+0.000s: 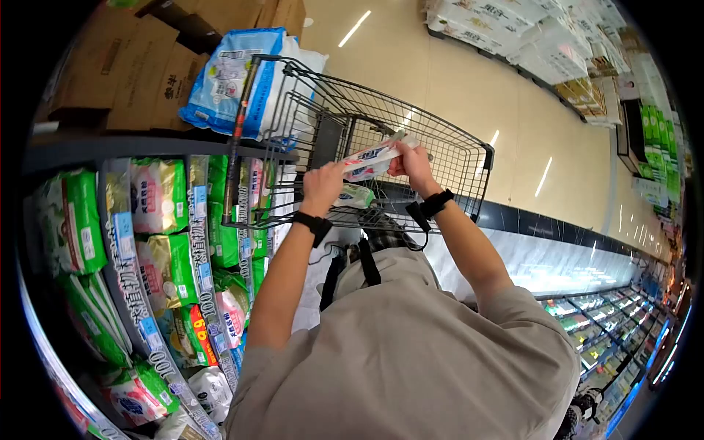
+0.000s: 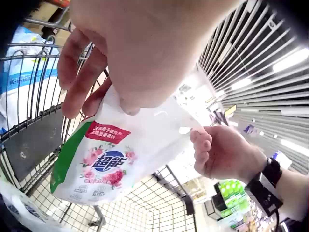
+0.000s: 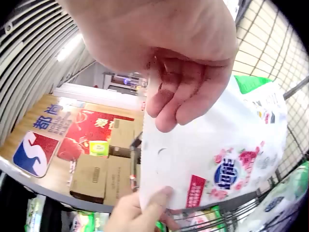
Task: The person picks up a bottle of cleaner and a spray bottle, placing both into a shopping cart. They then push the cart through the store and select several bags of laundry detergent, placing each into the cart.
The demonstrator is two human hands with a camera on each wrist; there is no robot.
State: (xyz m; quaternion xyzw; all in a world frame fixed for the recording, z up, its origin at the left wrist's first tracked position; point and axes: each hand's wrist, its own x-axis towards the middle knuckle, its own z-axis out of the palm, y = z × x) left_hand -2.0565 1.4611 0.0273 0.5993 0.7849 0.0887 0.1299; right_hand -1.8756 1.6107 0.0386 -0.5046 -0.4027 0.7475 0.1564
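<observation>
A white detergent bag (image 1: 369,158) with a green edge, pink flowers and a blue oval logo is held over a wire shopping cart (image 1: 491,158). My left hand (image 1: 323,189) pinches one upper corner of it, and my right hand (image 1: 416,169) grips the opposite corner. The left wrist view shows the bag's printed front (image 2: 104,166) hanging below the left fingers. In the right wrist view, the right hand (image 3: 188,63) has its fingers curled at the bag's top edge. A second green-and-white bag (image 1: 356,196) lies lower, by the cart's near side.
To the left, shelves hold green and white bags (image 1: 161,194) behind price strips (image 1: 125,235). Large blue-and-white packs (image 1: 227,84) stand beside the cart handle (image 1: 242,132), near cardboard boxes (image 1: 139,81). Stacked white packs (image 1: 506,29) stand across the aisle.
</observation>
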